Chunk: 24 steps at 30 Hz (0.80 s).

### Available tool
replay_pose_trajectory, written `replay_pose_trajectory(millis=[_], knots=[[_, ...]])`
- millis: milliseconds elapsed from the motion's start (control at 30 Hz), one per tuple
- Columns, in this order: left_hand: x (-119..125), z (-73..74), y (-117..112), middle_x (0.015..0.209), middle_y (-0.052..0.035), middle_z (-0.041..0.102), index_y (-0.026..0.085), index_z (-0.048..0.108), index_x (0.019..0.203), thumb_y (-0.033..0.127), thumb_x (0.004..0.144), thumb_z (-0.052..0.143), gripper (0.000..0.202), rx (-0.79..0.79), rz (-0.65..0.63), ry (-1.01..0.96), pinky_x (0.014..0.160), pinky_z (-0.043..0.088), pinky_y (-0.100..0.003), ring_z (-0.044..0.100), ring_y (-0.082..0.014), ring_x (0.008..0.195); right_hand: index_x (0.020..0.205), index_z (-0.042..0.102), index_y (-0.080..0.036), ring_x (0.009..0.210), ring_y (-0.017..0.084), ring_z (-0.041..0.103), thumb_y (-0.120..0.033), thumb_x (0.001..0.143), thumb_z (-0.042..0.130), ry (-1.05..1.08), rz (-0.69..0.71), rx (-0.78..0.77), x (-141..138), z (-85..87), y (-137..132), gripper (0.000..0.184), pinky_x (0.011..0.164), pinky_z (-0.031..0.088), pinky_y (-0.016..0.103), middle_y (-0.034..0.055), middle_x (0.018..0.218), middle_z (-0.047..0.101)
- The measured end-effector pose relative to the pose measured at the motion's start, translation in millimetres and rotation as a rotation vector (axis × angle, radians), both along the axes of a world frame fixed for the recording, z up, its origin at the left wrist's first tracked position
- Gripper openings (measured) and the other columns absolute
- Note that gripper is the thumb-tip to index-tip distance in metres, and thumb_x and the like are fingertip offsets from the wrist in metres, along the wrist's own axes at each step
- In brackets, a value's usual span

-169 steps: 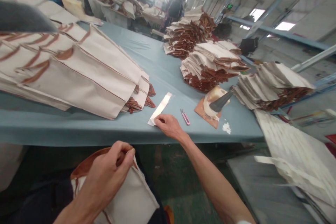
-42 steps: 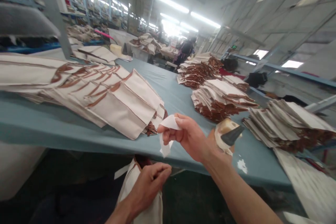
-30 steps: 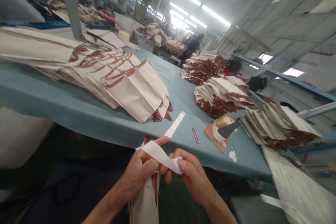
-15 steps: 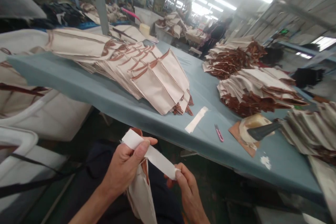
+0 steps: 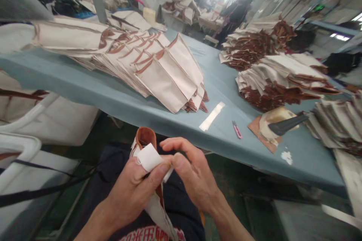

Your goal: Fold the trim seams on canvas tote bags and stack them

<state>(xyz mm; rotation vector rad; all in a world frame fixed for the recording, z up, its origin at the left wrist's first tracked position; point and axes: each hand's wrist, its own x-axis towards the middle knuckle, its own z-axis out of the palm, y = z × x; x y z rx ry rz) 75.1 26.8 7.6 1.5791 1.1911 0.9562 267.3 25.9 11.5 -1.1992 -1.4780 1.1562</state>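
Note:
My left hand [image 5: 132, 184] is closed around a cream fabric piece [image 5: 158, 211] with a brown inner face [image 5: 145, 135] that curls into a loop at its top. Under the left thumb lies a white strip [image 5: 149, 157], pressed against that piece. A short length of the strip shows below the left fingertips. My right hand [image 5: 195, 173] is beside it, its thumb at the left fingertips. The right index finger is stretched out, with a gap to the thumb; the other right fingers are partly hidden.
A blue-green table [image 5: 181, 124] stands ahead. On it lie overlapping cream fabric pieces [image 5: 161, 79], stacks with brown edges [image 5: 283, 79], a white strip pair [image 5: 212, 116], pink thread snips [image 5: 236, 130] and a glue pot with a dark-handled brush [image 5: 285, 124]. White bins [image 5: 65, 120] stand left.
My right hand has moved up and left to my left hand, and has let go of the strip's far end. The strip no longer stretches straight between the hands. The brown loop shows more.

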Motion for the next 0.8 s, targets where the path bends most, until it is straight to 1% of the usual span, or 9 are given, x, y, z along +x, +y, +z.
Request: replay_pose_trajectory(millis=[100, 200, 267, 367, 400, 467, 567, 633, 800], knots=[[2.7, 3.4, -0.2, 0.064, -0.0068, 0.076, 0.023, 0.086, 0.070, 0.065, 0.106, 0.065, 0.059, -0.027, -0.087, -0.100, 0.071, 0.066, -0.035, 0.076, -0.0275, 0.074, 0.097, 0.081, -0.028, 0.097, 0.027, 0.077, -0.044, 0.100, 0.078, 0.040, 0.069, 0.015, -32.4, 19.9, 2.1, 0.016, 0.096, 0.059, 0.043, 0.0057, 0.105, 0.086], [-3.7, -3.2, -4.9, 0.059, -0.0045, 0.069, 0.023, 0.070, 0.057, 0.066, 0.105, 0.068, 0.065, -0.069, -0.077, -0.118, 0.058, 0.057, -0.030, 0.067, -0.0215, 0.062, 0.092, 0.080, -0.028, 0.090, 0.026, 0.075, -0.040, 0.099, 0.079, 0.093, 0.047, -0.006, -46.1, 14.9, 1.6, 0.014, 0.090, 0.060, 0.042, 0.0051, 0.098, 0.085], [-12.8, -11.9, -9.0, 0.059, -0.0006, 0.066, 0.023, 0.069, 0.066, 0.064, 0.107, 0.066, 0.058, -0.083, 0.006, -0.114, 0.054, 0.051, -0.028, 0.059, -0.0173, 0.055, 0.096, 0.081, -0.028, 0.084, 0.024, 0.073, -0.047, 0.103, 0.078, 0.202, -0.026, -0.043, -44.8, 4.2, 3.5, 0.021, 0.083, 0.060, 0.040, 0.0056, 0.097, 0.085], [-28.5, -25.9, -11.8, 0.061, 0.0036, 0.057, 0.025, 0.065, 0.077, 0.064, 0.113, 0.055, 0.054, -0.085, 0.232, -0.053, 0.051, 0.046, -0.027, 0.050, -0.0158, 0.052, 0.097, 0.078, -0.026, 0.070, 0.020, 0.065, -0.066, 0.103, 0.080, 0.373, -0.169, -0.075, -35.4, -16.5, 11.6, 0.041, 0.070, 0.058, 0.035, 0.0051, 0.090, 0.082], [-33.0, -30.0, -11.6, 0.062, 0.0034, 0.055, 0.026, 0.061, 0.075, 0.065, 0.115, 0.049, 0.057, -0.084, 0.295, -0.022, 0.052, 0.046, -0.028, 0.049, -0.0164, 0.054, 0.095, 0.075, -0.025, 0.067, 0.018, 0.063, -0.072, 0.101, 0.081, 0.393, -0.165, -0.099, -32.5, -24.5, 14.4, 0.048, 0.068, 0.057, 0.034, 0.0044, 0.086, 0.080], [-40.1, -37.1, -10.8, 0.061, 0.0015, 0.051, 0.028, 0.048, 0.065, 0.070, 0.117, 0.037, 0.067, -0.085, 0.347, 0.033, 0.056, 0.047, -0.031, 0.049, -0.0179, 0.056, 0.090, 0.069, -0.024, 0.063, 0.015, 0.059, -0.081, 0.096, 0.082, 0.377, -0.054, -0.185, -30.1, -41.8, 17.0, 0.058, 0.066, 0.055, 0.032, 0.0023, 0.079, 0.076], [-47.8, -45.8, -13.2, 0.056, 0.0007, 0.046, 0.030, 0.040, 0.061, 0.078, 0.115, 0.023, 0.074, -0.096, 0.333, 0.070, 0.055, 0.045, -0.033, 0.044, -0.0188, 0.055, 0.086, 0.067, -0.023, 0.057, 0.013, 0.053, -0.085, 0.094, 0.082, 0.327, 0.124, -0.333, -35.2, -67.0, 9.6, 0.064, 0.061, 0.048, 0.028, 0.0002, 0.071, 0.071], [-53.9, -50.8, -18.8, 0.056, 0.0015, 0.044, 0.030, 0.041, 0.061, 0.079, 0.113, 0.026, 0.074, -0.109, 0.290, 0.087, 0.054, 0.042, -0.033, 0.041, -0.0181, 0.054, 0.085, 0.067, -0.022, 0.055, 0.012, 0.052, -0.085, 0.094, 0.081, 0.317, 0.168, -0.391, -41.2, -79.5, -0.3, 0.065, 0.058, 0.043, 0.026, -0.0004, 0.067, 0.069], [-76.9, -59.3, -37.6, 0.064, 0.0027, 0.059, 0.024, 0.061, 0.070, 0.055, 0.101, 0.064, 0.044, -0.151, 0.133, 0.121, 0.056, 0.046, -0.027, 0.054, -0.0166, 0.058, 0.087, 0.064, -0.022, 0.054, 0.011, 0.047, -0.089, 0.093, 0.077, 0.302, 0.225, -0.490, -53.2, -93.4, -16.5, 0.068, 0.057, 0.037, 0.025, -0.0035, 0.065, 0.063]])
